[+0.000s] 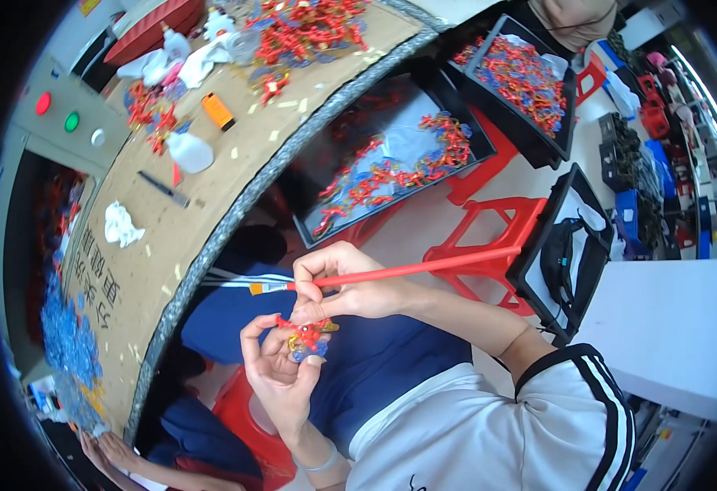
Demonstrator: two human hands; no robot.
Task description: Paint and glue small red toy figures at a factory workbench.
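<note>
My left hand (281, 389) is closed around a small plastic figure (308, 334), red with yellow and translucent blue parts, pinched between thumb and fingers above my lap. My right hand (354, 286) grips a paintbrush (424, 266) with a long red handle; its yellowish bristles point left, away from the figure. The thumb and fingertips of this same hand also meet the top of the figure. The fingers partly cover the figure, so its full shape is hidden.
The workbench (236, 168) curves along the left, with a pile of red-and-blue figures (305, 33), a white bottle (189, 153), a tissue (121, 225) and translucent blue pieces (68, 340). A black tray (313, 239) and red stool (481, 245) stand ahead. Another person's hands (113, 454) work lower left.
</note>
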